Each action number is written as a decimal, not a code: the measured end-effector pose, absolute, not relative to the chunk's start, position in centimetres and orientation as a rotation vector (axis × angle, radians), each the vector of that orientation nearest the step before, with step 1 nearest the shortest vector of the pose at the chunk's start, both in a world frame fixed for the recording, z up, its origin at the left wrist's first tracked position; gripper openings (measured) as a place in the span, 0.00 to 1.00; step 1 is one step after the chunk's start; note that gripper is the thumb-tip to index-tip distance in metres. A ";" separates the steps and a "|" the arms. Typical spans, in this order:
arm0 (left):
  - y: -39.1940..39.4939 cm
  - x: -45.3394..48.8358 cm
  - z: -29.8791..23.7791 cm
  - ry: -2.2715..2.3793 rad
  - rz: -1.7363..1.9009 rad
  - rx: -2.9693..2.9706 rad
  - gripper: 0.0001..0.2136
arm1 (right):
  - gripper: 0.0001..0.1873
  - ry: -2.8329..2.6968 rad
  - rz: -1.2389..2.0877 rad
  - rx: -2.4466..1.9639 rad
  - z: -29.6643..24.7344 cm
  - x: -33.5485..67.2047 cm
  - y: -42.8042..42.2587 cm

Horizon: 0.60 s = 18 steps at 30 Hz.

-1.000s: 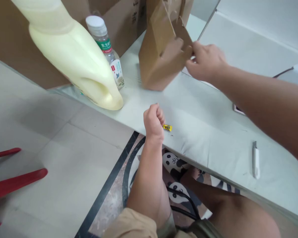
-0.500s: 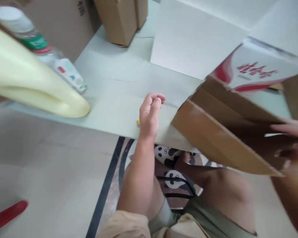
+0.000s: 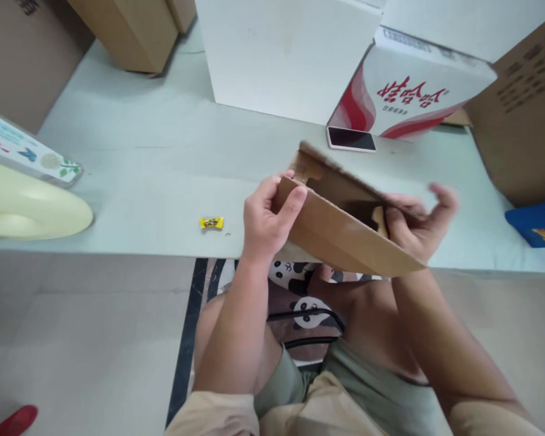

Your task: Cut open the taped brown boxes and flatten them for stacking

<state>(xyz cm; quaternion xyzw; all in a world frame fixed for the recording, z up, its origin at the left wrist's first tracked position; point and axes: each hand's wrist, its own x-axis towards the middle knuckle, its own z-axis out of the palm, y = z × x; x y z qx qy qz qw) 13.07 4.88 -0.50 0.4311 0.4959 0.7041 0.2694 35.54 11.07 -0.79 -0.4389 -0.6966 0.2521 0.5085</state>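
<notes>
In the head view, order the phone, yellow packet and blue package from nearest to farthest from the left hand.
1. Yellow packet: left of the left hand.
2. Phone: farther back, to the right.
3. Blue package: at the view's right edge.

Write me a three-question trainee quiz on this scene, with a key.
1. True or false: the left hand and the right hand are both on the open cardboard box.
2. What colour is the small wrapped item on the table? A) red B) yellow C) blue
3. What lies on the near side of the white carton with red lettering?

Key: 1. True. 2. B. 3. A phone.
</notes>
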 end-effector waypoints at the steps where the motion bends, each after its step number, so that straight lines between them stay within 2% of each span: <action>1: 5.1 13.2 -0.6 1.380 1.916 1.138 0.16 | 0.12 -1.610 0.596 -1.062 -1.0 35.2 11.2; 3: 5.6 13.3 -0.9 1.432 1.951 1.156 0.16 | 0.07 -1.488 0.559 -1.001 -1.6 34.7 11.3; 9: 6.8 12.9 -2.0 1.572 1.975 1.337 0.21 | 0.13 -1.649 0.582 -0.735 -2.1 35.3 11.2; 14: 7.1 12.4 -1.9 1.672 1.862 1.397 0.17 | 0.28 -1.768 0.609 -0.917 -1.9 35.9 11.4; 18: 7.5 11.7 -2.3 1.673 1.910 1.445 0.11 | 0.25 -1.622 0.665 -0.913 -2.7 35.7 11.6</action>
